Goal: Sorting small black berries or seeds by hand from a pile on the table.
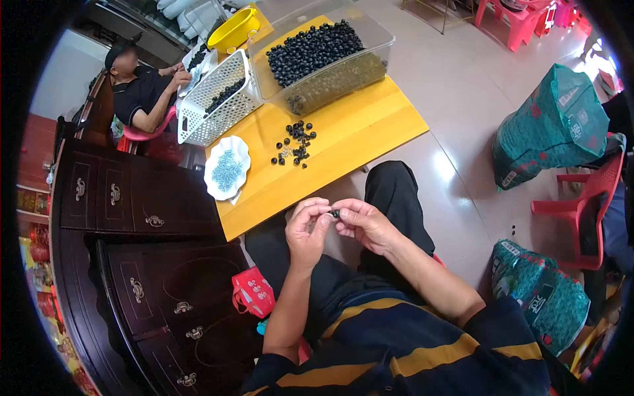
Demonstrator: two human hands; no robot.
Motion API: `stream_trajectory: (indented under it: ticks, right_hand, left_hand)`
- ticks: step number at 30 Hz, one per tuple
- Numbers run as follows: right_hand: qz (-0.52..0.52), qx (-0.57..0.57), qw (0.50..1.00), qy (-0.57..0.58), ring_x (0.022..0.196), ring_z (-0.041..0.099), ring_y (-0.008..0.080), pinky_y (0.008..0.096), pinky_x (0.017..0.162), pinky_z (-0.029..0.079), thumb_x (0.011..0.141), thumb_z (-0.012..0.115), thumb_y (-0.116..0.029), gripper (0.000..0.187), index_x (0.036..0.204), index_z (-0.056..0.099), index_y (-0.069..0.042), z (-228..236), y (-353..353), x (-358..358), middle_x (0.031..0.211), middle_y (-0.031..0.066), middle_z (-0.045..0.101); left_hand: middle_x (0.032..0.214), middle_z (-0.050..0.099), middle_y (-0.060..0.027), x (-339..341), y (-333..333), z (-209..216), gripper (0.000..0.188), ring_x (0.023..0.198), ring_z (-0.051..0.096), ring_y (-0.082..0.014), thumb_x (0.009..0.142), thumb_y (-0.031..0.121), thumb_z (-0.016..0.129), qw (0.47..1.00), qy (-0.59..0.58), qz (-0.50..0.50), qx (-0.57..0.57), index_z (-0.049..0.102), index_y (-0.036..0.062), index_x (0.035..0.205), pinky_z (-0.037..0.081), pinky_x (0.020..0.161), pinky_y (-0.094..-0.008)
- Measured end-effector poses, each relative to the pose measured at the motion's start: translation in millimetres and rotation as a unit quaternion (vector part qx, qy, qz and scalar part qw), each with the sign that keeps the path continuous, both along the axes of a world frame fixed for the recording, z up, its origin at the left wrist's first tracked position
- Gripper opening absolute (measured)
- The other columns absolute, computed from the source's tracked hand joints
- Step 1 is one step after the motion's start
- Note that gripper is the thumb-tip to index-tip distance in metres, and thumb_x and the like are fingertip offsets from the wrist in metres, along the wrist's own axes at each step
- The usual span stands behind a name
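Above my lap, just off the near edge of the yellow wooden table (370,125), my two hands meet fingertip to fingertip. My right hand (367,228) pinches a small round black piece (335,214) between thumb and forefinger. Facing it, my left hand (308,232) is closed in a pinch against that piece; anything tiny in its fingertips is too small to name. Loose black pieces (300,135) lie scattered on the table ahead. Left of them, a white scalloped plate (243,158) bears many small clear bluish bits.
A large clear bin (389,41) of black pieces stands beside a white perforated basket (188,125) and a yellow basin (234,30). Another person (142,92) works far left. Dark drawers (158,218) flank my left; green bags (548,132) and a red chair (588,211) stand right.
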State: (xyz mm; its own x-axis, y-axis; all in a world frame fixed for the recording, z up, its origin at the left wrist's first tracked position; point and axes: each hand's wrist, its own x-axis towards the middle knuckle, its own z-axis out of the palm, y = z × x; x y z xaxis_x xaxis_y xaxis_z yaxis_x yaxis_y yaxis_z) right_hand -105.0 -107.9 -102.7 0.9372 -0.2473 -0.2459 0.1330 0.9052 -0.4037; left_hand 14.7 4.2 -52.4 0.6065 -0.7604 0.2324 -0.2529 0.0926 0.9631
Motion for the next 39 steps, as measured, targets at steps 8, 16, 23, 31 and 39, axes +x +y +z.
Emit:
stream_trajectory:
  ticks: [8, 16, 23, 31, 39]
  right_hand:
    - [-0.007, -0.007, 1.000, -0.010, 0.082, 0.068, 0.0109, 0.0256, 0.078, 0.056, 0.096, 0.066, -0.017, 0.022, 0.117, 0.064, -0.009, -3, 0, -1, 0.098, 0.0022, 0.070]
    - [-0.033, -0.051, 0.998, 0.003, 0.081, 0.068, 0.0108, 0.0245, 0.079, 0.056, 0.094, 0.070, -0.015, 0.020, 0.111, 0.066, -0.006, 1, 1, 1, 0.096, 0.0032, 0.070]
    - [-0.016, -0.113, 0.993, -0.020, 0.084, 0.064, 0.0095, 0.0239, 0.080, 0.054, 0.092, 0.072, -0.019, 0.023, 0.109, 0.066, -0.005, 5, -1, 0, 0.095, 0.0034, 0.069]
    - [0.006, -0.160, 0.986, -0.041, 0.083, 0.063, 0.0105, 0.0256, 0.079, 0.051, 0.092, 0.071, -0.017, 0.020, 0.105, 0.059, -0.006, 9, -1, 0, 0.092, 0.0045, 0.068]
    - [-0.024, -0.149, 0.988, -0.042, 0.082, 0.063, 0.0104, 0.0247, 0.077, 0.050, 0.091, 0.072, -0.014, 0.017, 0.095, 0.056, -0.008, 9, 8, -2, 0.087, 0.0038, 0.067]
  left_hand:
    - [0.108, 0.064, -0.0117, -5, 0, -3, 0.010, 0.093, 0.064, -0.0166, 0.088, 0.000, 0.069, 1.000, -0.020, 0.013, 0.000, 0.068, -0.0021, 0.098, 0.052, 0.083, -0.0275]
    - [0.098, 0.068, -0.0116, 0, 2, 2, 0.012, 0.089, 0.066, -0.0211, 0.082, -0.001, 0.073, 0.982, -0.183, 0.036, 0.028, 0.069, -0.0014, 0.093, 0.052, 0.081, -0.0300]
    - [0.108, 0.064, -0.0099, 5, 14, 9, 0.018, 0.097, 0.063, -0.0160, 0.084, -0.005, 0.070, 0.997, -0.033, -0.049, 0.056, 0.066, -0.0032, 0.101, 0.050, 0.086, -0.0268]
    - [0.113, 0.061, -0.0094, 21, 18, 25, 0.031, 0.096, 0.064, -0.0159, 0.088, -0.001, 0.067, 0.976, -0.056, -0.193, 0.082, 0.066, -0.0017, 0.119, 0.055, 0.081, -0.0271]
    - [0.108, 0.058, -0.0089, 13, 13, 37, 0.018, 0.093, 0.065, -0.0150, 0.088, -0.006, 0.064, 0.977, 0.014, -0.178, 0.114, 0.065, -0.0042, 0.105, 0.057, 0.078, -0.0264]
